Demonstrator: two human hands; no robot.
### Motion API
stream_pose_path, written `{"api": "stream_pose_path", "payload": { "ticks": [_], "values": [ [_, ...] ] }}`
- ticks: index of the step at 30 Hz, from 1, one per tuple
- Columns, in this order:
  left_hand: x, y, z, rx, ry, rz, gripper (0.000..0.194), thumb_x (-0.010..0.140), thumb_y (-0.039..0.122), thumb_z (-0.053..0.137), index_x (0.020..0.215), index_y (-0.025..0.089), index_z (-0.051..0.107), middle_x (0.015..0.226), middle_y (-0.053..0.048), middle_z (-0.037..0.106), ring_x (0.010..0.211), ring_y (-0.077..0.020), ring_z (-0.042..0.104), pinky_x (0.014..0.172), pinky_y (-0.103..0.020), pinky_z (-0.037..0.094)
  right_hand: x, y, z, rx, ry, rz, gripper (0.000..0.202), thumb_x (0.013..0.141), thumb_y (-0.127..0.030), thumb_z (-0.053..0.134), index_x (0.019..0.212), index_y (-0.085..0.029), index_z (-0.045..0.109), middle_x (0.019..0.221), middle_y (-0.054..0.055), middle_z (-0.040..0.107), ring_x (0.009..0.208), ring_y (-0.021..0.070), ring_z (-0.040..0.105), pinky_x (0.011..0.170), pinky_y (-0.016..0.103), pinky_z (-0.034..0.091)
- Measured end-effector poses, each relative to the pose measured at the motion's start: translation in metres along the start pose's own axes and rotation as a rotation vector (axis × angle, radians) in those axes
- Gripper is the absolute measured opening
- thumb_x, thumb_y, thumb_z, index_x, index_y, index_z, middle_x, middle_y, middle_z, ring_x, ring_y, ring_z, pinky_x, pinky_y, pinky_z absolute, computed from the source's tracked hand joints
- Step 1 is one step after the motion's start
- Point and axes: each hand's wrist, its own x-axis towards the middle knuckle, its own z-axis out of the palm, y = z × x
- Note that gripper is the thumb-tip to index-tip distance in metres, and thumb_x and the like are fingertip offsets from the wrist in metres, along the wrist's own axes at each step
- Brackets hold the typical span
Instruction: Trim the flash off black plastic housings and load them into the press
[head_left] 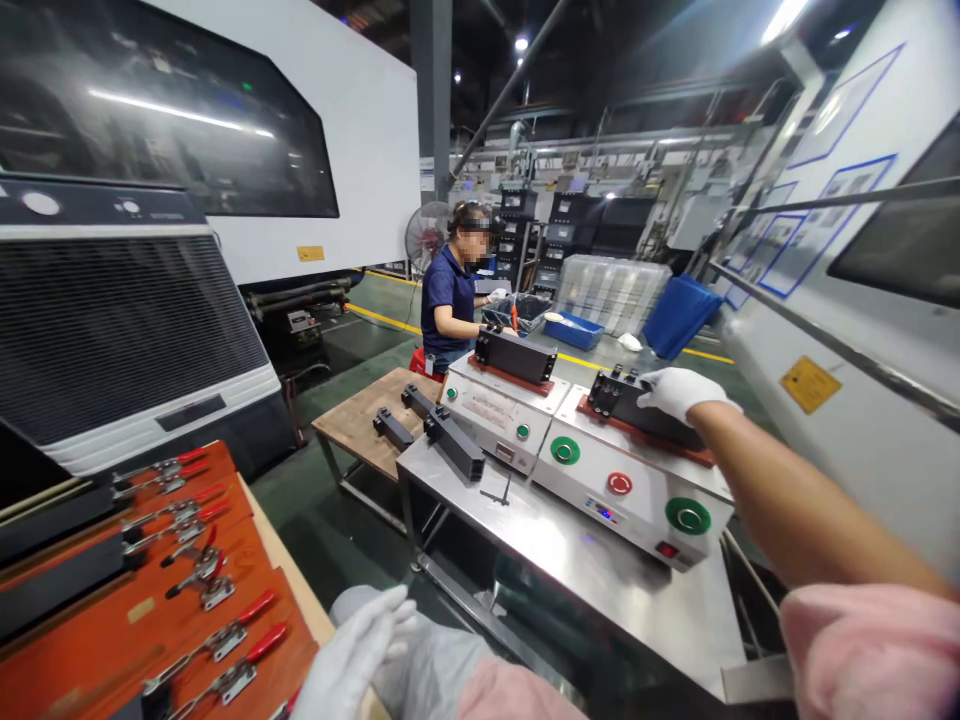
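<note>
My right hand [684, 392], in a white glove, reaches out and closes over the top of a long black block [624, 400] with several small knobs at its left end. That block lies on a dark red base atop a white control box [577, 480] with green buttons and a red stop button. Part of the block is hidden behind my hand and forearm. My left hand [360, 650], also gloved, is low at the front by my lap, its fingers stretched out and holding nothing. A similar black block [517, 357] sits on the neighbouring box [495, 405].
Loose black parts [454, 445] lie on the steel table [547, 545] and a wooden table [352, 415]. Red-handled toggle clamps [240, 630] line an orange fixture board [90, 650] at left. A co-worker [450, 290] works beyond, near a blue tray [574, 330].
</note>
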Motion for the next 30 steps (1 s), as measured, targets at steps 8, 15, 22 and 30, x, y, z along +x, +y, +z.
{"api": "stream_pose_path", "payload": {
  "ticks": [8,15,22,30],
  "values": [
    [0.066,0.037,0.116,0.711,-0.331,0.415,0.031,0.084,0.034,0.055,0.105,0.022,0.073,0.117,-0.008,0.07,0.112,-0.0246,0.062,0.105,-0.042,0.045,-0.158,0.069,0.069,0.09,0.303,0.241,0.044,0.083,-0.041,0.049,0.113,-0.016,0.069,0.106,0.014,0.067,0.1,0.0294,0.059,0.082,0.037,0.046],
    [0.144,0.013,0.232,1.003,-0.408,0.734,0.054,0.083,0.029,0.056,0.134,0.009,0.052,0.132,-0.019,0.058,0.123,-0.0293,0.053,0.105,-0.046,0.042,-0.187,0.124,0.103,0.245,0.175,0.503,0.053,0.079,-0.054,0.045,0.1,-0.014,0.073,0.09,0.014,0.068,0.084,0.0304,0.062,0.071,0.038,0.047],
    [0.18,0.007,0.268,1.273,-0.386,0.789,0.06,0.087,0.032,0.052,0.14,0.007,0.042,0.141,-0.019,0.049,0.121,-0.0335,0.049,0.101,-0.048,0.04,-0.191,0.131,0.111,0.465,0.22,0.661,0.047,0.072,-0.055,0.059,0.095,-0.016,0.073,0.097,0.011,0.071,0.092,0.0302,0.064,0.081,0.038,0.048],
    [0.185,0.01,0.278,1.352,-0.352,0.815,0.055,0.086,0.031,0.052,0.136,0.01,0.045,0.12,-0.016,0.059,0.113,-0.031,0.048,0.094,-0.046,0.041,-0.176,0.121,0.102,0.358,0.225,0.806,0.039,0.068,-0.051,0.063,0.083,-0.017,0.071,0.082,0.009,0.071,0.084,0.0312,0.066,0.075,0.039,0.048]
  ]
}}
